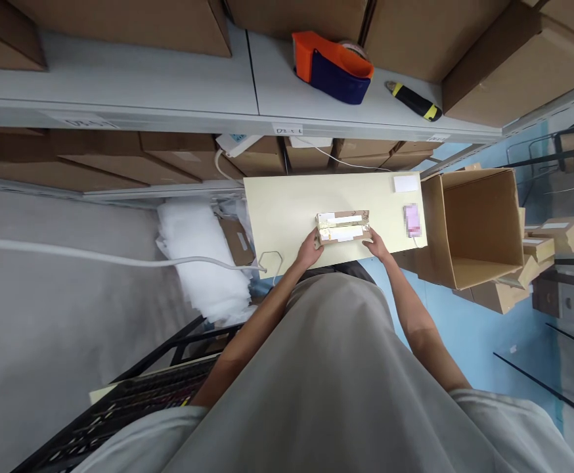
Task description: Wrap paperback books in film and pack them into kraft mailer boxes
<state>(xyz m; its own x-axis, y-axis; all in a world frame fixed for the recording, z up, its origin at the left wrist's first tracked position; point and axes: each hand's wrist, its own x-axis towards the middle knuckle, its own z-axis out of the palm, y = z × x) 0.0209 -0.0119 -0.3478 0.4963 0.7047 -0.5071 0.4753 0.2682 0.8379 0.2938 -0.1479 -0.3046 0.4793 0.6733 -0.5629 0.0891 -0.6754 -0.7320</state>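
A small cardboard box (344,227) lies on the pale yellow tabletop (287,203) in front of me. White label-like strips and a shiny yellowish band, perhaps tape, run along its top. My left hand (310,249) grips the box's left end, its fingers bent against the near corner. At the opposite end, my right hand (376,245) holds the near right corner. A phone-like device with a pink, blurred screen (412,221) lies right of the box, a cable at its lower edge. Behind it sits a small white rectangle (405,183).
Above the table, a grey shelf (169,85) bears cartons, an orange and blue tape dispenser (333,67) and a black and yellow utility knife (414,100). A large open carton (484,223) stands at the right. White wrapping material (203,259) is piled left, near a white cable (119,251).
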